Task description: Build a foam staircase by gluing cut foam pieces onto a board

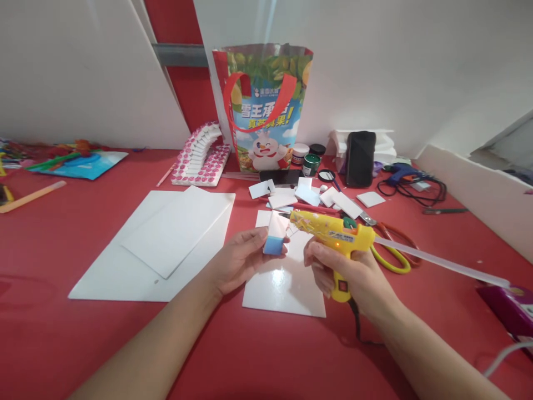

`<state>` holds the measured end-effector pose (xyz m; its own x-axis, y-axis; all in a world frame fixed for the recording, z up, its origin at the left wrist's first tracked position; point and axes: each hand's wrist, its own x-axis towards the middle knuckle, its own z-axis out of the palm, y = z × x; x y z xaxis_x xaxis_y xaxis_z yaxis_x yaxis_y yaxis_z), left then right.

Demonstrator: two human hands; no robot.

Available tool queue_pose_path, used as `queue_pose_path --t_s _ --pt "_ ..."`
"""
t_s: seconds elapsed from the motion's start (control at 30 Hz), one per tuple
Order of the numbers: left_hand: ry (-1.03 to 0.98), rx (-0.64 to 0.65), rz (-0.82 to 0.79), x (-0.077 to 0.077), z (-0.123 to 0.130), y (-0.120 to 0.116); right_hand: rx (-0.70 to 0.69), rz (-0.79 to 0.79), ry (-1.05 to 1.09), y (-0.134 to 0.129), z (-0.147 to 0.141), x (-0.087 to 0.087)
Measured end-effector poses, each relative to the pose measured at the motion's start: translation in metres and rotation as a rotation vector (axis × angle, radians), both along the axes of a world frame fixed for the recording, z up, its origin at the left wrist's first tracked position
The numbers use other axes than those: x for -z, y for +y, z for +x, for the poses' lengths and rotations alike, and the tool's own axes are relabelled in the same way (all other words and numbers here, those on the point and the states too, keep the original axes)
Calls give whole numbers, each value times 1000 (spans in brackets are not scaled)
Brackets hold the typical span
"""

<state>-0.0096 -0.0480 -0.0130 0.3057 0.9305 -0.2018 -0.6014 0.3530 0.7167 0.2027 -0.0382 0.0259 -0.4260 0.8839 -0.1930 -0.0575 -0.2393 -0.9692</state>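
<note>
Pinching a small white-and-blue piece [273, 244] narrowly by its sides in the left hand [241, 258], above a glossy white board [278, 291]. Gripping a yellow glue gun [320, 226] by the handle [337, 282] in the right hand [350, 272], curled round it, with the nozzle [285, 214] at the piece's upper end; cannot tell whether touching.

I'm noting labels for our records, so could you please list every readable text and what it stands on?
"雪王承": shopping bag, next character behind the red handle.
"真…真果!": same bag, line below, partly covered by the handle.
Too small or blurred: the bag's smaller lettering, and labels on the glue gun and jars.
</note>
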Motion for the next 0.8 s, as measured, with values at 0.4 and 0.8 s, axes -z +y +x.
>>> queue_pose_path --t_s 0.4,0.8 --pt "25 11 -9 1 0 0 140 162 -145 -1 -3 1" --pt "2 17 -58 0 2 -1 111 153 -192 -1 -1 3"
